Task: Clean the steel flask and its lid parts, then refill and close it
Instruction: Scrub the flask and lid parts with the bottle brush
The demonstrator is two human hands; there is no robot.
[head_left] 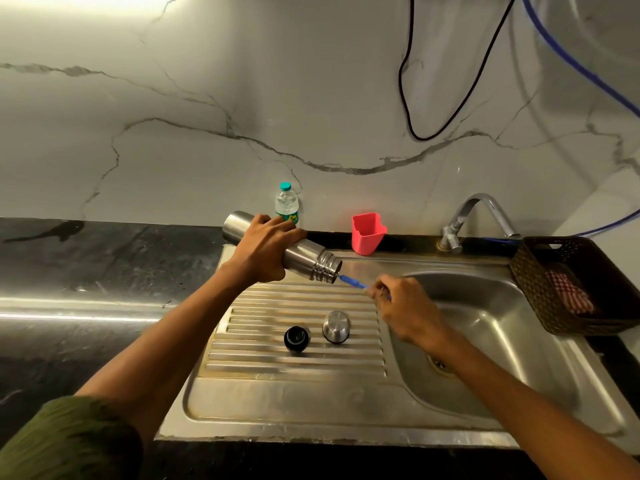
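Observation:
My left hand (265,249) grips the steel flask (304,256) around its middle, holding it tilted with the threaded mouth pointing right and down over the drainboard. My right hand (403,304) pinches the blue handle of a brush (351,281) whose far end goes into the flask's mouth; the bristles are hidden inside. On the ribbed drainboard (263,355) stand the black inner stopper (296,338) and the steel cap (336,326), mouth down, side by side and apart from both hands.
A sink basin (491,341) with its drain lies to the right under a steel tap (478,216). A red plastic cup (367,233) and a small water bottle (286,203) stand at the back. A brown basket (540,289) with a checked cloth sits at the sink's right edge.

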